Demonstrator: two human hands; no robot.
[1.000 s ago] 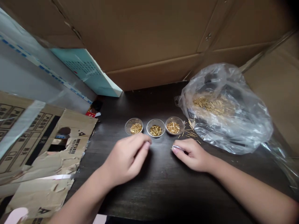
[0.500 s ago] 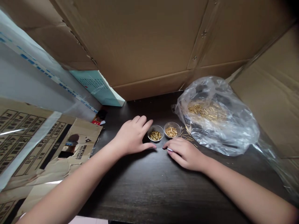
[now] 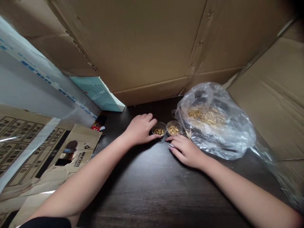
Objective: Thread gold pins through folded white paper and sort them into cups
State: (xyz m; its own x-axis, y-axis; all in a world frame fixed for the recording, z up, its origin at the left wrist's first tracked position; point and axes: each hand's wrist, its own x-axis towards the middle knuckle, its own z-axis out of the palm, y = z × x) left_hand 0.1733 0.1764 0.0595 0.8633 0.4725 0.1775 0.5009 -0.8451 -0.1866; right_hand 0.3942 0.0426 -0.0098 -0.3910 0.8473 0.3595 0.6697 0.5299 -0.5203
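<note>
Two small clear round cups stand side by side on the dark table, each with small gold-coloured metal pins in it. My left hand (image 3: 140,129) curves around the left side of the left cup (image 3: 159,129), thumb against its front and fingers at its left and back rim. Just in front of the right cup (image 3: 174,128) is my right hand (image 3: 186,149), palm down with fingers stretched toward the left and nothing visible in them. Several loose gold pins (image 3: 188,134) lie between the right cup and a clear plastic bag (image 3: 228,144), which holds many more pins.
Cardboard panels (image 3: 147,47) rise behind the table and on the right. A light-blue box (image 3: 99,93) stands at the back left. Printed cardboard (image 3: 47,155) lies along the left side. The dark table (image 3: 147,180) stretches toward me between my forearms.
My left thumb has moved in against the front of the left cup. My right hand has shifted slightly closer to the right cup. The whole view has shifted a little.
</note>
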